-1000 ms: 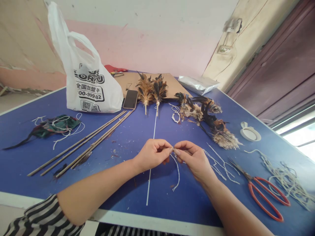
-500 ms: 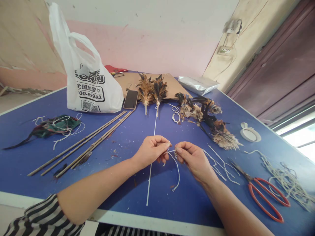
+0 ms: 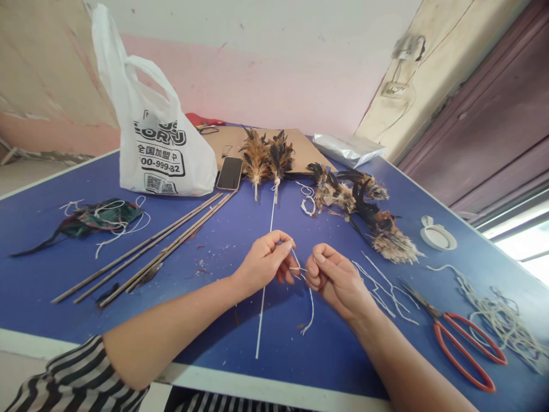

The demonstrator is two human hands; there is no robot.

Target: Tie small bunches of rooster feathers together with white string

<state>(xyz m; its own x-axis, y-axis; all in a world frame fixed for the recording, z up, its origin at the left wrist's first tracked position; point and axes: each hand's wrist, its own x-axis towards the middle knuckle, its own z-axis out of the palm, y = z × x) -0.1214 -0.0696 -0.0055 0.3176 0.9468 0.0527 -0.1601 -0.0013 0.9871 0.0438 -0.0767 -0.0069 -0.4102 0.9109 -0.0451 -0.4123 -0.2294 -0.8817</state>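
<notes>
Fingers of the left hand (image 3: 268,262) are pinched on a white string (image 3: 313,306) at mid-frame; those of the right hand (image 3: 341,281) are closed on its crosswise stretch, the exact contact hidden. The loose tail is hung toward the bottom edge, nearer the right hand. At upper left, the white bag (image 3: 193,163) is printed "全国加盟", "00-999" and "82"; larger lettering is only partly legible.
</notes>
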